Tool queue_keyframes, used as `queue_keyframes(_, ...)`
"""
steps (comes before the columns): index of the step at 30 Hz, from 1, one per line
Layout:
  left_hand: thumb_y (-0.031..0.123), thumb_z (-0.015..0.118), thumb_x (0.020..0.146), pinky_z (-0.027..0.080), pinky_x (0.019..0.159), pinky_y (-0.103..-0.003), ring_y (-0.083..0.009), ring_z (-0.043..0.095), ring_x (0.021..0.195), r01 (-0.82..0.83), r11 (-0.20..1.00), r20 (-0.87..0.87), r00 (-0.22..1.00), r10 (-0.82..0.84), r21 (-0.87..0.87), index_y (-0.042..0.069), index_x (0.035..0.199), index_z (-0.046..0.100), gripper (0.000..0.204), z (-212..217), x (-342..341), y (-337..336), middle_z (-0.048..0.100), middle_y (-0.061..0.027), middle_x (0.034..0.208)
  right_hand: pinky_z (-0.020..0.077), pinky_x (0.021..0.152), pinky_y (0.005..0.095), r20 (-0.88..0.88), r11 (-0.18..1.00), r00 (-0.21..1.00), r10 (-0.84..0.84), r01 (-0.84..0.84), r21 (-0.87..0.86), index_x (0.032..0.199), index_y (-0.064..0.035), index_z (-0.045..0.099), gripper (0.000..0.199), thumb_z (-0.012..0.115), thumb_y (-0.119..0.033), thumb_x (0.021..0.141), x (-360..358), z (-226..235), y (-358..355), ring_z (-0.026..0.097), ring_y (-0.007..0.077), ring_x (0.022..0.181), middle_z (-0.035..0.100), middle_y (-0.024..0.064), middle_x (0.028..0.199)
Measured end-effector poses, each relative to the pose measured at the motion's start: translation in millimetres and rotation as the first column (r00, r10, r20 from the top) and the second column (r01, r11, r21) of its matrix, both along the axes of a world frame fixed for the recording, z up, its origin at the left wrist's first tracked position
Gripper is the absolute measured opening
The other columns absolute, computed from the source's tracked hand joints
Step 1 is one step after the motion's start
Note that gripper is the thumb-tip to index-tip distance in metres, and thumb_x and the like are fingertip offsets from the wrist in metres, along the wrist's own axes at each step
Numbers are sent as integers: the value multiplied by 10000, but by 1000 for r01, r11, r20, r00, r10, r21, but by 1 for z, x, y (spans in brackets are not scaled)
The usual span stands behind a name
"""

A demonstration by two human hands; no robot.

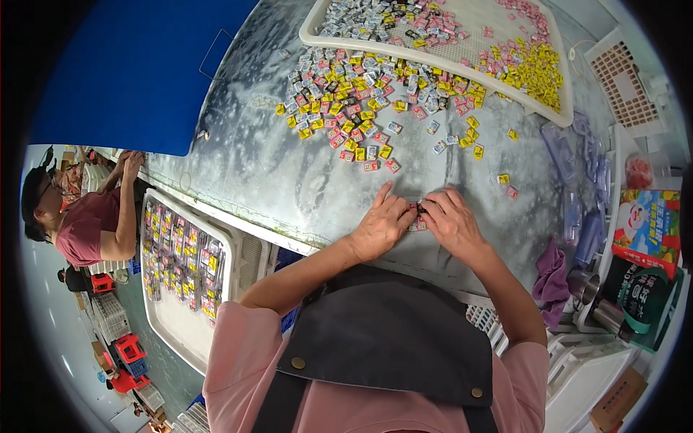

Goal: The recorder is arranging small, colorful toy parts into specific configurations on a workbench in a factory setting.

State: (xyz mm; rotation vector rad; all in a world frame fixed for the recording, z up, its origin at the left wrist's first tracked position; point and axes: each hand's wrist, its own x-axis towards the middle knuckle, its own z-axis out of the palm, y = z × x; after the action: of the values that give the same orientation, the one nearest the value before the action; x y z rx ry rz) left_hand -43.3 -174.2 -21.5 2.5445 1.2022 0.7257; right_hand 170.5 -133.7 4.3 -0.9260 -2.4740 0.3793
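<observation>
Both hands meet near the front edge of the desk (289, 180), a mottled grey surface. The left hand (381, 225) and the right hand (451, 224) pinch between their fingertips a short row of small wrapped packets (418, 218); most of that row is hidden under the fingers, so only a sliver of pink and dark wrapper shows and its count cannot be made out.

Toward the back edge lies a loose heap of small packets (361, 94) in yellow, pink and grey, its far side touching a white perforated tray (563, 97) that holds more of the same and is cut off by the top of the view. A few stray packets (507, 185) lie apart to the right of the hands. Between the heap and the hands the desk is bare.

At the right edge clear plastic trays (577, 180) stand, hard to read against the grey, with a purple cloth (552, 278) near the front right corner. Off the left edge sits a white crate of filled packs (180, 267), and beyond it another person (83, 224) bends over
</observation>
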Motion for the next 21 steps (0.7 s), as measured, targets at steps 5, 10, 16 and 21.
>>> queue_keyframes(5,47,647,799,270,1153,-620,-249,600,982,8,1000,-7,1000,-8,23,10,1157,674,361,3,1,1,596,-92,1008,489,963,412,-10,1000,1000,7,-7,-16,1026,-17,671,255,740,-70,786,0,1,3,579,288,1010,610,90,1022)
queue_keyframes(10,53,643,801,270,1153,-617,-249,599,980,20,999,-26,999,-19,31,10,1153,681,357,2,1,2,593,-94,1006,501,900,417,-71,996,997,3,-10,-91,1025,-7,662,244,729,-25,790,1,3,7,577,307,1027,605,104,1049)
queue_keyframes(16,101,596,827,305,1142,-586,-256,575,935,29,993,-41,999,-25,114,-16,1060,677,273,2,4,4,558,-95,949,507,835,406,-181,974,983,-42,-1,-228,984,1,657,176,688,29,812,0,1,9,585,315,979,615,119,1019)
queue_keyframes(21,106,600,821,323,1132,-584,-256,571,926,23,990,-41,999,-18,138,-16,1047,676,268,2,6,2,551,-97,941,509,812,402,-263,974,964,-43,-18,-228,963,1,647,159,680,44,813,3,-3,9,584,320,949,613,126,1005)
